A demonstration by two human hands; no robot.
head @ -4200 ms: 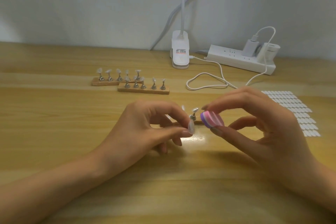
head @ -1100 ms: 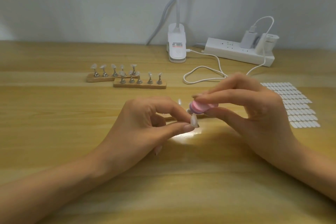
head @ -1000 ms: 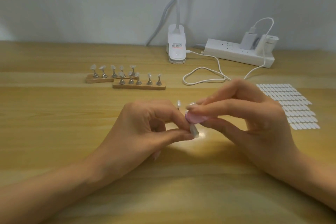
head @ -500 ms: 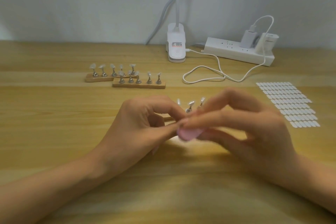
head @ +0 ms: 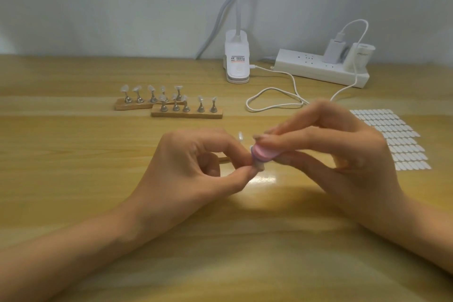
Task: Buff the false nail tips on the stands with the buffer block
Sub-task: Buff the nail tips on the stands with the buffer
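Observation:
My right hand (head: 343, 154) pinches a small pink and purple buffer block (head: 263, 153) between thumb and fingers. The block lies against a pale false nail tip (head: 259, 167) that my left hand (head: 193, 169) pinches between thumb and forefinger at the table's middle. Behind the hands, one more nail tip (head: 240, 135) sticks up from a wooden stand mostly hidden by my fingers. Two further wooden stands (head: 187, 113) with several nail tips on metal holders lie farther back on the left.
A sheet of white nail tips (head: 392, 137) lies at the right. At the back stand a white clip lamp (head: 237, 61), a power strip (head: 321, 70) with chargers, and a looped white cable (head: 274, 98). The wooden table (head: 73, 167) runs to a white wall.
The buffer block swept down and left over the pinched nail tip half a second ago and has come back up and right. My left hand has stayed in place.

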